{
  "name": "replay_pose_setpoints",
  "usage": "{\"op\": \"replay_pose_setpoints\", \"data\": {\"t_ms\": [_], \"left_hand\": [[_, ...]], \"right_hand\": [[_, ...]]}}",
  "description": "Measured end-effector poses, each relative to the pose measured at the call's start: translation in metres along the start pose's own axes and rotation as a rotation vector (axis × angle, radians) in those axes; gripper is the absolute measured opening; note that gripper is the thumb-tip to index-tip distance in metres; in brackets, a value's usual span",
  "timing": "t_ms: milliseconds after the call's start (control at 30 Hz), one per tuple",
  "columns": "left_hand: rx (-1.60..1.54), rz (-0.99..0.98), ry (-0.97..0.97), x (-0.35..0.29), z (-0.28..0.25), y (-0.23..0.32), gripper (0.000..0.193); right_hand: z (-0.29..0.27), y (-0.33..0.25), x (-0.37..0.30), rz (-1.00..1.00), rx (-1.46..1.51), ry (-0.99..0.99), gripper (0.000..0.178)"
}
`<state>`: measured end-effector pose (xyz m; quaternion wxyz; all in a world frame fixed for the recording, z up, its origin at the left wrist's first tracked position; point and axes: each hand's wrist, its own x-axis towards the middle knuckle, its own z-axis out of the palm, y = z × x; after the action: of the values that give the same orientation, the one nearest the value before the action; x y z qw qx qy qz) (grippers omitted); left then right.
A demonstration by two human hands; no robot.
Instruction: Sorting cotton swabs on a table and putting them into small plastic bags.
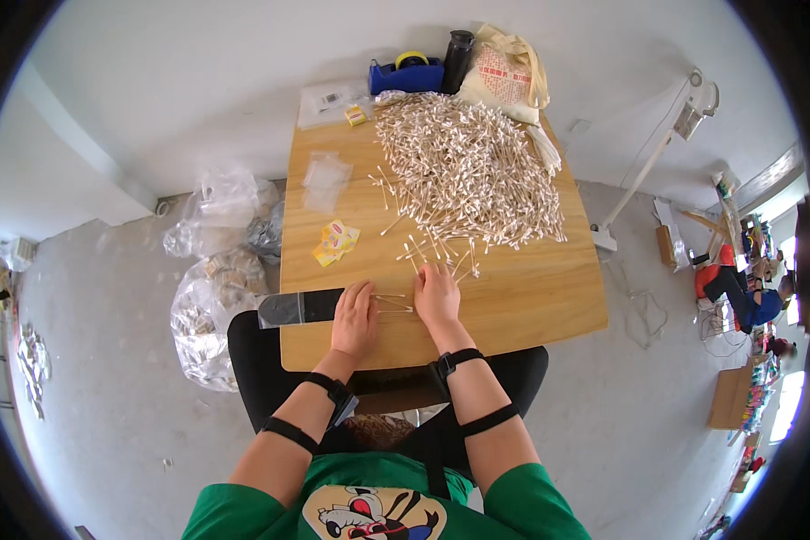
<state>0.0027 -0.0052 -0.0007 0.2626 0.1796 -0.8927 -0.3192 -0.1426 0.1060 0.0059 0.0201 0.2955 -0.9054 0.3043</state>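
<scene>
My left hand (pixel 355 317) rests on the table near its front edge, over the right end of a black strip (pixel 321 305). Its fingers are closed on a few cotton swabs (pixel 392 303), whose tips stick out to the right. A little to the right, my right hand (pixel 436 293) has its fingertips pinched down among loose cotton swabs (pixel 463 263); some stick out around the fingers. How many it grips is hidden. Beyond it lies a large heap of white-tipped cotton swabs (pixel 468 166).
On the table's left lie yellow printed cards (pixel 337 243) and clear plastic bags (pixel 327 178). A blue tape dispenser (pixel 407 74), black bottle (pixel 457 61) and cloth bag (pixel 506 76) stand at the back. Plastic sacks (pixel 216 306) sit on the left floor; a white stand (pixel 639 180) is right.
</scene>
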Motion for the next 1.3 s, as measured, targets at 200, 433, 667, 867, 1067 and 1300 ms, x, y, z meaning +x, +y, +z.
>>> {"op": "replay_pose_setpoints", "data": {"t_ms": [200,433,667,867,1067,1300], "left_hand": [[0.115,0.068,-0.121,0.008,-0.003,0.010,0.053],[0.111,-0.030,-0.082,0.000,0.002,0.010,0.062],[0.113,0.011,-0.147,0.002,0.001,0.002,0.062],[0.085,0.023,-0.107,0.000,0.001,0.002,0.054],[0.062,0.007,-0.073,-0.001,0.001,0.005,0.048],[0.027,-0.058,-0.129,0.001,-0.003,0.004,0.044]], "right_hand": [[0.001,0.009,-0.010,-0.098,0.064,0.045,0.007],[-0.011,0.008,-0.018,-0.167,0.121,-0.002,0.006],[-0.019,0.003,-0.026,-0.141,0.164,-0.155,0.008],[-0.023,-0.007,0.004,-0.123,0.236,-0.277,0.023],[-0.014,-0.017,0.018,-0.302,0.113,-0.379,0.017],[-0.021,0.004,0.005,-0.186,0.171,-0.312,0.004]]}}
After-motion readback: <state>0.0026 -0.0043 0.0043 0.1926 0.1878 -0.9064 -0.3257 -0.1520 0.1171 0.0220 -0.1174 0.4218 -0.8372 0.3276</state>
